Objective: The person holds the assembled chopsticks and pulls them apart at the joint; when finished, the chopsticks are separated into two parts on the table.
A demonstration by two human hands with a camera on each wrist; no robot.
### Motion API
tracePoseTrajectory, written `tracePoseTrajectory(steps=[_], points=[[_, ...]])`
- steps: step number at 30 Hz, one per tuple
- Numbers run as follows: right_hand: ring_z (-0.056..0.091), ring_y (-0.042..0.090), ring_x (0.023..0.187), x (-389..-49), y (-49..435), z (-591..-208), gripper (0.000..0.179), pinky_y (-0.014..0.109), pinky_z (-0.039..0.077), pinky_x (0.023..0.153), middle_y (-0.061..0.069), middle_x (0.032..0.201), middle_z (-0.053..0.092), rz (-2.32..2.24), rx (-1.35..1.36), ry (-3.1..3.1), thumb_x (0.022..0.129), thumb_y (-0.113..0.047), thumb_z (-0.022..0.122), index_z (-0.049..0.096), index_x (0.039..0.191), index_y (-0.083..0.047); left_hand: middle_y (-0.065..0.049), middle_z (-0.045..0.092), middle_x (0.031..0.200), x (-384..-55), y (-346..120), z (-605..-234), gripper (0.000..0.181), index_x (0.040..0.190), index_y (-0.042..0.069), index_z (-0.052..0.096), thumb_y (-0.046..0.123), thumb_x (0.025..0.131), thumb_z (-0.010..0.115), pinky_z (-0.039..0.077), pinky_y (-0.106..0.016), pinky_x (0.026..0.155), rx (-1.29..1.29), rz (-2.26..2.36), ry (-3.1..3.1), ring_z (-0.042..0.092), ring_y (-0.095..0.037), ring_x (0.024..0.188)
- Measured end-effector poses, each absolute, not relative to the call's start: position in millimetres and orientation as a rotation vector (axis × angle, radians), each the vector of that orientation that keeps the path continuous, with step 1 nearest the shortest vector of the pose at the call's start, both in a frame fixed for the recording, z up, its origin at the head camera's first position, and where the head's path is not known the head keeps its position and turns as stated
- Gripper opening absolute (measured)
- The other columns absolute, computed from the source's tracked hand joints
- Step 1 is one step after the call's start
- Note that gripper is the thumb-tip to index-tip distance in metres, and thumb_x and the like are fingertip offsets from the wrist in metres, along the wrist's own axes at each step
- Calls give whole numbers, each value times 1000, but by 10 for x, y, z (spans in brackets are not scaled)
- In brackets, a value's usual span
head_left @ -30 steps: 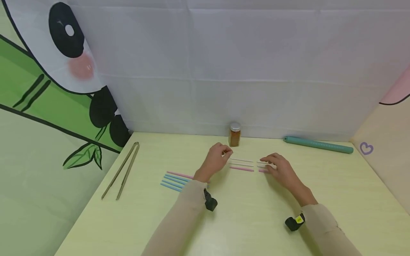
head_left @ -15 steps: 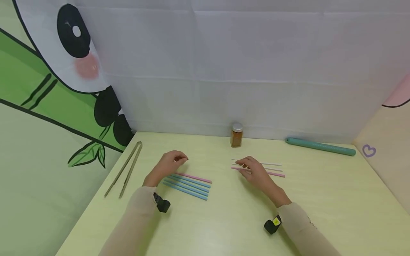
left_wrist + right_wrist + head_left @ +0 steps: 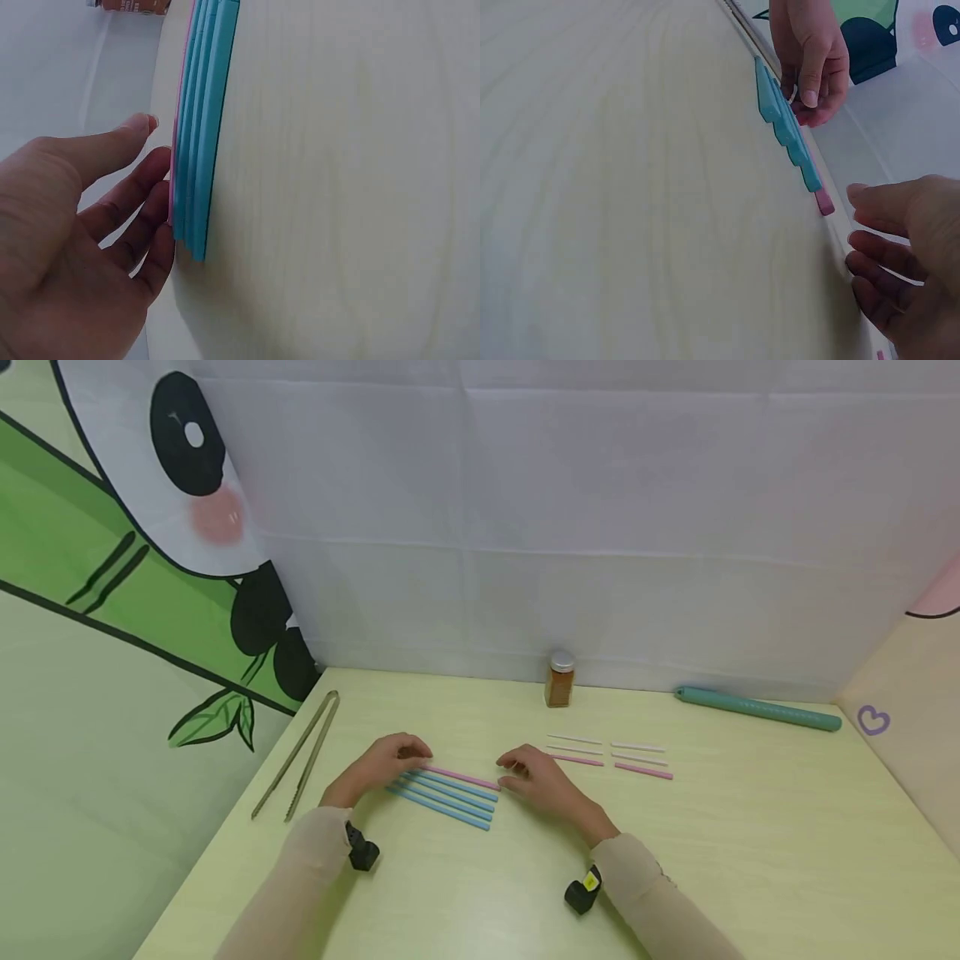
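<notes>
My left hand (image 3: pixel 381 765) is at the left end of a row of sticks, its fingertips by the pink stick (image 3: pixel 465 777). In the left wrist view the thumb stands away from the curved fingers, which seem to touch the pink edge. Several blue sticks (image 3: pixel 450 807) lie parallel on the near side of the pink one. Just off the row's right end is my right hand (image 3: pixel 546 783), thumb and fingers apart with nothing between them. Farther right lie two short columns of thin sticks, white ones (image 3: pixel 637 747) behind and pink ones (image 3: pixel 643 771) in front.
Metal tongs (image 3: pixel 300 752) lie at the table's left side. A small jar (image 3: pixel 559 680) with brown contents and a silver lid stands near the back wall. At the back right lies a green rod (image 3: pixel 757 708). Printed cloth walls bound the table (image 3: pixel 787 843).
My left hand has gone left from the thin white sticks to the pink-and-blue row. My right hand has left the thin sticks, now in two columns, and moved left towards that row.
</notes>
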State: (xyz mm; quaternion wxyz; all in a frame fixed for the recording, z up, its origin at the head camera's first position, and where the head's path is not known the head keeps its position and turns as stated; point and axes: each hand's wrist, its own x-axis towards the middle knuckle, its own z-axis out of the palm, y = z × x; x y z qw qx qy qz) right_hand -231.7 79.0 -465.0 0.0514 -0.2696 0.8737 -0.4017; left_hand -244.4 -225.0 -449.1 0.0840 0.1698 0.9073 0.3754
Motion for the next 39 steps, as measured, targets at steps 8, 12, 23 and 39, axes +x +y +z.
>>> tracePoseTrajectory(steps=[8, 12, 23, 39], points=[[54, 18, 101, -2301, 653, -4730, 10, 38, 44, 93, 0, 104, 59, -1097, -833, 2704, 89, -20, 68, 68, 97, -13, -2, 61, 90, -2441, -2146, -4541, 6, 92, 10, 69, 14, 89, 68, 47, -36, 83, 543, 1005, 2762, 55, -14, 86], [51, 17, 100, -2286, 625, -4735, 8, 38, 44, 91, -1, 103, 57, -1053, -839, 2742, 90, -21, 67, 68, 92, -14, 0, 58, 85, -2469, -2133, -4569, 5, 86, 12, 68, 16, 87, 70, 45, -34, 79, 549, 933, 2803, 51, -12, 80], [56, 10, 85, -2269, 662, -4576, 9, 27, 49, 78, -6, 93, 64, -1241, -782, 2728, 93, -12, 61, 67, 99, -15, 0, 64, 88, -2404, -2050, -4291, 2, 94, 9, 64, 11, 92, 63, 47, -32, 76, 601, 958, 2741, 55, -13, 81], [51, 9, 78, -2256, 620, -4455, 10, 22, 47, 72, -2, 90, 63, -1194, -937, 2802, 91, -13, 66, 70, 100, -11, 0, 62, 84, -2316, -1537, -4090, 5, 92, 9, 68, 11, 91, 64, 45, -23, 69, 809, 890, 2727, 52, -9, 74]])
